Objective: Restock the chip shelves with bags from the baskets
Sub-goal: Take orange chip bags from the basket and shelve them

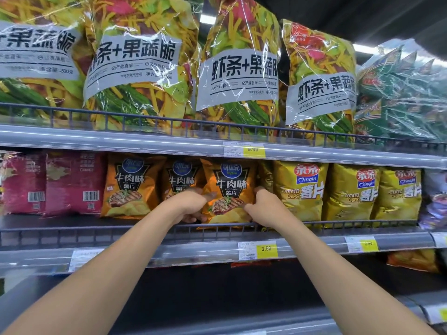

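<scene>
orange bag [229, 187] stands upright on the middle shelf [60, 220], just behind the rail [72, 230] beside the yellow bags [302, 192], with left hand [191, 206] and right hand [264, 209] each curling fingers round a side edge, seemingly to seat it facing forward.

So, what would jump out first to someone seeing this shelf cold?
The left hand and right hand grip an orange beef-flavour chip bag at the middle shelf's front rail. Above it, big clear bags of colourful veggie crisps fill the top shelf; yellow potato chip bags stand to its right.
</scene>
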